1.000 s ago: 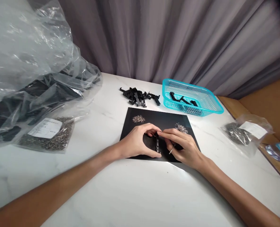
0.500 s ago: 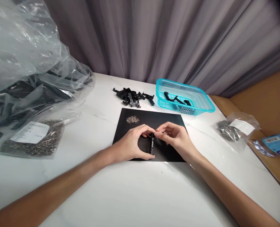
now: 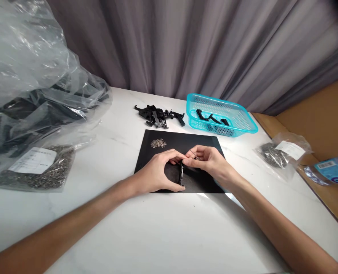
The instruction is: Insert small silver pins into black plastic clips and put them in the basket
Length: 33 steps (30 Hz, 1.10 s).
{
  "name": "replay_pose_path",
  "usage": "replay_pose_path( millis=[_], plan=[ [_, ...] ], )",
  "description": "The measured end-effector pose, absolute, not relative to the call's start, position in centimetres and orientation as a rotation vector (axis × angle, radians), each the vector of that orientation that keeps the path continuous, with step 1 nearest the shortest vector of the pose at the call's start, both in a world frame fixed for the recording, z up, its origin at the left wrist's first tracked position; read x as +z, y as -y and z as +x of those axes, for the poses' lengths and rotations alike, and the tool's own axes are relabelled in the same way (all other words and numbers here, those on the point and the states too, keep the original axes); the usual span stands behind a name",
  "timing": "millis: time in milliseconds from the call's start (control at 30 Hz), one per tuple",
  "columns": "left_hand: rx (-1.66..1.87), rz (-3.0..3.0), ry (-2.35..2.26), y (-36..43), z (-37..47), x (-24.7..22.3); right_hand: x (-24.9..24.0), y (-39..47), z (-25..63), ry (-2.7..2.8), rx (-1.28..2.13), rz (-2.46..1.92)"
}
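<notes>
While the left hand [image 3: 154,170] clasps it: black part [image 3: 181,174] between thumb and fingers, presumably for steadiness.
Right hand [image 3: 207,161]: pinching at its far end, thin metal tool [image 3: 194,153] in grasp.
Metal pile [image 3: 158,143]: beyond left hand, likely for reach.

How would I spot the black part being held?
Find the black mat on the white table. Over it, the left hand holds a slim black part between thumb and fingers. Unlike the black pieces heaped behind the mat or lying in the turquoise basket, it's in hand.
</notes>
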<state>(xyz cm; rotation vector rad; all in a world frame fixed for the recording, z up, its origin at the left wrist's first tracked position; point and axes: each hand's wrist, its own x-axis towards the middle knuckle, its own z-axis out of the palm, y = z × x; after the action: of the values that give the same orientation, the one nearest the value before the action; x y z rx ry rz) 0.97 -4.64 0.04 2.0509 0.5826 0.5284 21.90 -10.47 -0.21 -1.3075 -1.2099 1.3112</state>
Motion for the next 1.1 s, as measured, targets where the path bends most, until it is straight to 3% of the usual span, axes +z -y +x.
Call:
replay_pose_path(
  millis=[233, 467, 700, 1100],
  plan=[
    [0.537, 2.089, -0.596, 4.6, 0.9, 0.0, -0.4, 11.0, 21.9, 1.413, 1.153, -1.347],
    [0.507, 2.156, -0.674, 5.1, 0.6, -0.1, 0.4, 12.5, 23.3, 1.56, 0.512, -1.482],
    [0.439, 2.247, -0.773, 5.2, 0.6, -0.2, -0.3, 12.5, 22.3, 1.445, 0.833, -1.315],
    [0.47, 2.212, -0.785, 5.1, 1.0, -0.2, -1.0, 12.1, 22.3, 1.434, 0.86, -1.196]
  ],
)
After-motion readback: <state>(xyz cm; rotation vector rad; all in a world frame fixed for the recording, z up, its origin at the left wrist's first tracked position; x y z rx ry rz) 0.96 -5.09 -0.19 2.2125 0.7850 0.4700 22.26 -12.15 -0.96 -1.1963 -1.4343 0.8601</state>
